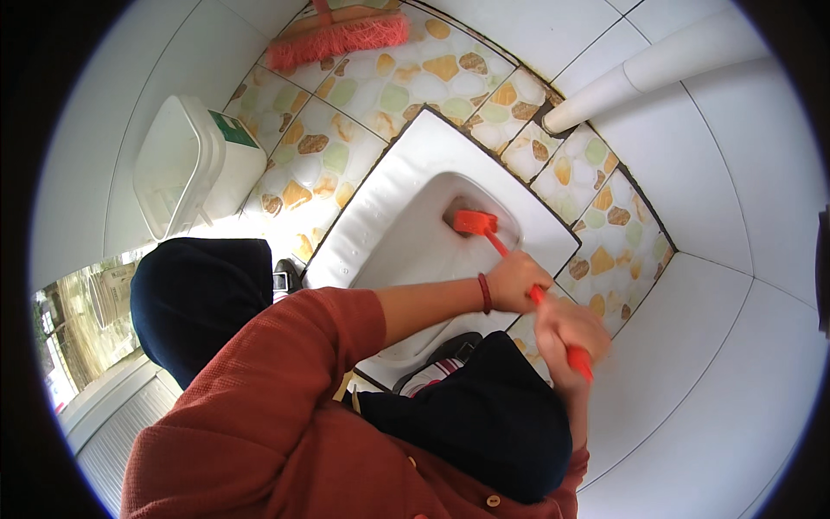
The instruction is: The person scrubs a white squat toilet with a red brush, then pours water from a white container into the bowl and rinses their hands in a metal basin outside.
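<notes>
My left hand (519, 280), with a dark red bracelet at its wrist, is closed around the handle of a red toilet brush (475, 222). Higher up the same handle, my right hand (570, 334) grips it near the end and looks blurred. The brush head rests at the drain hole of a white ceramic squat toilet (408, 201), in the end of the basin away from me. Part of the handle is hidden inside both hands. My feet in dark buckled shoes (459, 349) stand at either side of the basin.
A white plastic bin (240, 162) with a green label stands against the left wall. A pink-bristled broom (340, 40) leans in the far corner. At the right, a white pipe (587, 107) enters the pebble-patterned tile floor (318, 146). White tiled walls (674, 337) enclose the space.
</notes>
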{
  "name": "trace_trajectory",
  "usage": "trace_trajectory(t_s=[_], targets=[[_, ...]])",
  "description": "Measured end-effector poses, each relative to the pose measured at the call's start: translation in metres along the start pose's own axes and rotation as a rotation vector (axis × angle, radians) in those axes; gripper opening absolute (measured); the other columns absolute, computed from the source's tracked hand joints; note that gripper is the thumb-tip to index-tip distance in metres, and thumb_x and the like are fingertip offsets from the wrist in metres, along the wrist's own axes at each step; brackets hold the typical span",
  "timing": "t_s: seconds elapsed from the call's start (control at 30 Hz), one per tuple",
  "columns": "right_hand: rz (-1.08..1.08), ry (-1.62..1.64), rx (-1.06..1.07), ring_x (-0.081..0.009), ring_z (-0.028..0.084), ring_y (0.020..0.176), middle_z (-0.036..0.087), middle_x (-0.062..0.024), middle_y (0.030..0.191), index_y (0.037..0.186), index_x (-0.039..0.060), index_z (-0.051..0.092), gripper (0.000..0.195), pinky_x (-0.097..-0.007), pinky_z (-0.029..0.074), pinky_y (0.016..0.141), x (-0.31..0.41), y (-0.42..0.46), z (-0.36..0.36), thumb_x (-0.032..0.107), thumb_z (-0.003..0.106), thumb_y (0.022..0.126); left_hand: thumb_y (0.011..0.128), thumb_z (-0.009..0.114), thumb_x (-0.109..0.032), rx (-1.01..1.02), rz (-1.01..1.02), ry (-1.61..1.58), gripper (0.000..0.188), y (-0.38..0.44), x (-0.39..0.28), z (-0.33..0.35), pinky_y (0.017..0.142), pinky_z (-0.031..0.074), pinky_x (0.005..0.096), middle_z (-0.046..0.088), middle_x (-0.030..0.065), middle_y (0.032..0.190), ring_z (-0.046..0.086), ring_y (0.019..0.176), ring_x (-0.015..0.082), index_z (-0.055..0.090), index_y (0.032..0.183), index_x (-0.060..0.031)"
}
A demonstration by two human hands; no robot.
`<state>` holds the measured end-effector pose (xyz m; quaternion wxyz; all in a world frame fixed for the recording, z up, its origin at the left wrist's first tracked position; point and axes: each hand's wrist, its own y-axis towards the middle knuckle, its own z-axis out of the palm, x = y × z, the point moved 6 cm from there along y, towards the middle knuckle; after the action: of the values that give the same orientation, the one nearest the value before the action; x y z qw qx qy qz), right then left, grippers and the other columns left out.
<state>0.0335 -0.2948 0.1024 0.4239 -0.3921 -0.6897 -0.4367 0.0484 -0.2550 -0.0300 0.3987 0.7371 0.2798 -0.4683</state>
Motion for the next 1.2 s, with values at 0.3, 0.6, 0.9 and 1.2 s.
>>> trace_trajectory(t_s=[0.3, 0.6, 0.9, 1.2], targets=[[-0.115, -0.049, 0.114, -0.0191, 0.035, 0.039, 0.035, -0.0062, 0.048, 0.051, 0.0044, 0.030, 0.034, -0.0299, 0.028, 0.039, 0.015, 0.014, 0.019, -0.005, 0.060, 0.064, 0.059, 0.058, -0.016, -0.114, 0.064, -0.008, 0.021, 0.000, -0.014, -0.023, 0.042, 0.031, 0.0360, 0.042, 0.0107, 0.048, 0.044, 0.045, 0.0289, 0.042, 0.050, -0.0055], [-0.102, -0.022, 0.162, -0.0194, 0.035, 0.041, 0.037, -0.0074, 0.049, 0.053, 0.0005, 0.033, 0.025, -0.0268, 0.028, 0.040, -0.007, 0.019, 0.026, -0.007, 0.053, 0.066, 0.056, 0.059, -0.019, -0.036, -0.241, 0.013, 0.020, -0.015, 0.028, -0.021, 0.045, 0.036, 0.0384, 0.047, 0.0152, 0.050, 0.047, 0.050, 0.0347, 0.045, 0.049, -0.0058], [-0.075, 0.037, 0.081, -0.0200, 0.033, 0.039, 0.033, -0.0066, 0.047, 0.051, 0.0034, 0.030, 0.031, -0.0288, 0.025, 0.040, -0.028, 0.015, 0.039, -0.005, 0.057, 0.063, 0.058, 0.058, -0.023, 0.135, -0.171, 0.090, 0.020, -0.021, 0.046, -0.023, 0.047, 0.037, 0.0407, 0.049, 0.0132, 0.051, 0.049, 0.050, 0.0341, 0.046, 0.050, -0.0079], [-0.097, 0.114, 0.254, -0.0206, 0.033, 0.038, 0.033, -0.0050, 0.046, 0.050, 0.0061, 0.029, 0.035, -0.0289, 0.024, 0.037, 0.007, 0.019, 0.029, -0.005, 0.062, 0.057, 0.057, 0.058, -0.011, -0.069, 0.060, 0.010, 0.019, -0.011, 0.001, -0.029, 0.043, 0.033, 0.0400, 0.044, 0.0093, 0.048, 0.044, 0.046, 0.0301, 0.041, 0.048, -0.0078]])
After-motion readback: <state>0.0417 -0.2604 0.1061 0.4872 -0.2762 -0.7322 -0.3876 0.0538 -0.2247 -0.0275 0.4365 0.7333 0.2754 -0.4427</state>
